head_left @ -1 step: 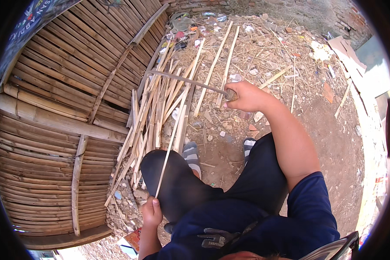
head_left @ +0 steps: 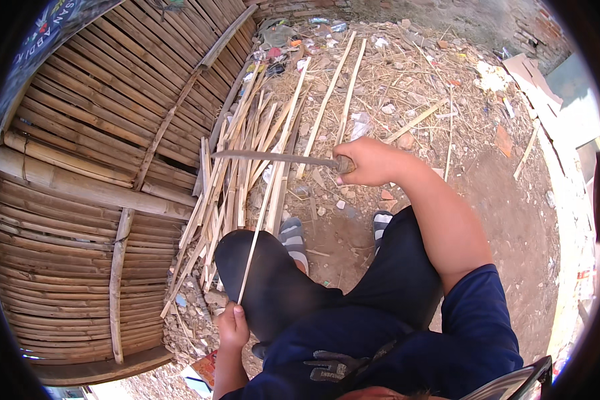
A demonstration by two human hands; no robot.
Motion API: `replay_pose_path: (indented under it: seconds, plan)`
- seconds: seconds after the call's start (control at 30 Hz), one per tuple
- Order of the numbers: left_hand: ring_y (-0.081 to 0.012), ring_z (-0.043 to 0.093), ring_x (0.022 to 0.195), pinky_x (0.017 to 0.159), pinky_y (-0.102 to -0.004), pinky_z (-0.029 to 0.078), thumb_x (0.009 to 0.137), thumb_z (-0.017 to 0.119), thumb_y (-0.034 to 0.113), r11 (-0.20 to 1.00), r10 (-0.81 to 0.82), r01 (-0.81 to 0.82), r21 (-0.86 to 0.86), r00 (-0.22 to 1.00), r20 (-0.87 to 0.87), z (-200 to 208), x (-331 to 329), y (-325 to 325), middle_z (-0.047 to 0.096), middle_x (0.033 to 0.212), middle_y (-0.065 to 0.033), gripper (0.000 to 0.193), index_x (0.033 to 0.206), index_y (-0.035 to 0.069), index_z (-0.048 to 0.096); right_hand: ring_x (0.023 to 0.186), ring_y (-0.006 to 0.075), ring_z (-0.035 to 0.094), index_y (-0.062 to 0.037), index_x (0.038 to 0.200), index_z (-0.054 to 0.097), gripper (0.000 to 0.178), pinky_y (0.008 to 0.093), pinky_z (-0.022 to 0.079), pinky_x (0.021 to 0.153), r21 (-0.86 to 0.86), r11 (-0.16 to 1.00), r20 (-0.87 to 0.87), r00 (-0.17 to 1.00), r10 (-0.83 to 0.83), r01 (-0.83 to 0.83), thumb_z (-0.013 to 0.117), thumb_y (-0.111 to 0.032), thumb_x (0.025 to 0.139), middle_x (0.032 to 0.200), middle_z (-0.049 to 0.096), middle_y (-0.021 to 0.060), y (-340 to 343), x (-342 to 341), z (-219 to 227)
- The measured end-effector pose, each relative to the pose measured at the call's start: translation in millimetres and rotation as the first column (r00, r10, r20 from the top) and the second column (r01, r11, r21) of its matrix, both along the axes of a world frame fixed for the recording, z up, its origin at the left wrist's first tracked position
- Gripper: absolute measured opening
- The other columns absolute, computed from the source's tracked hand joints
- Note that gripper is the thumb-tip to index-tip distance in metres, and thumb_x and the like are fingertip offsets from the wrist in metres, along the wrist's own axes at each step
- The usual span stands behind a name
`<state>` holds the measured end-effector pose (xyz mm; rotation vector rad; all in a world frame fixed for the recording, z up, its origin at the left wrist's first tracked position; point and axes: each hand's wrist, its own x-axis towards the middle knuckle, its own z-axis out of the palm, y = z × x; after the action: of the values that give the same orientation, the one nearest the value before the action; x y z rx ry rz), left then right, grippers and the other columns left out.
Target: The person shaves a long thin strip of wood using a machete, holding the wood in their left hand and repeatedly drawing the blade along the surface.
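Where right hand (head_left: 368, 163) grips, handle (head_left: 344, 165) — partly hidden

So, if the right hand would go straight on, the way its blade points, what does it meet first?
Ahead of the right hand, the tip of the blade would likely meet the bamboo-slat panel at the left, unless it catches the pale strips underneath; depth is unclear.

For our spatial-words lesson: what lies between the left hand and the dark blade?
In the head view, between left hand and dark blade lie the pale strip, left knee and other loose strips.
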<state>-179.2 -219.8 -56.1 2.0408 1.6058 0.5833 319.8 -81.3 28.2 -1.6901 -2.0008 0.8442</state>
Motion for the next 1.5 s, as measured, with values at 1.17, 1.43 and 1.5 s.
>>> replay_pose_path:
  seconds: [1.17, 1.43, 1.5]
  plan:
    - [-0.0225, 0.053, 0.05, 0.05, -0.0389, 0.04, 0.109, 0.045, 0.042, 0.998, -0.048, 0.05, -0.032, 0.997, 0.059, -2, -11, 6, 0.049, 0.055, -0.0095, 0.052, 0.076, 0.003, 0.052, 0.088, 0.0345, 0.07, -0.0053, 0.102, 0.067, 0.034, 0.047, 0.052, 0.077, 0.214, 0.971, -0.007, 0.994, -0.11, 0.109, 0.082, -0.029, 0.083, 0.09, 0.071, 0.0172, 15, 36, -24]
    - [-0.0082, 0.043, 0.057, 0.056, -0.0273, 0.035, 0.11, 0.04, 0.051, 0.877, 0.109, 0.018, -0.479, 0.966, 0.235, 7, -51, -2, 0.046, 0.061, 0.0031, 0.058, 0.076, 0.006, 0.055, 0.09, 0.0333, 0.069, -0.0071, 0.105, 0.068, 0.031, 0.0444, 0.052, 0.079, 0.098, 0.956, -0.077, 0.96, -0.27, 0.277, 0.082, -0.026, 0.084, 0.092, 0.071, 0.0154, 21, 74, -22]
    - [-0.0079, 0.043, 0.057, 0.056, -0.027, 0.035, 0.11, 0.04, 0.053, 0.868, 0.119, 0.022, -0.495, 0.961, 0.25, 4, -56, -7, 0.046, 0.061, 0.0033, 0.059, 0.077, 0.006, 0.056, 0.093, 0.0332, 0.069, -0.0072, 0.106, 0.068, 0.032, 0.0442, 0.052, 0.08, 0.117, 0.933, -0.086, 0.94, -0.331, 0.34, 0.081, -0.026, 0.084, 0.094, 0.071, 0.0155, 22, 74, -22]
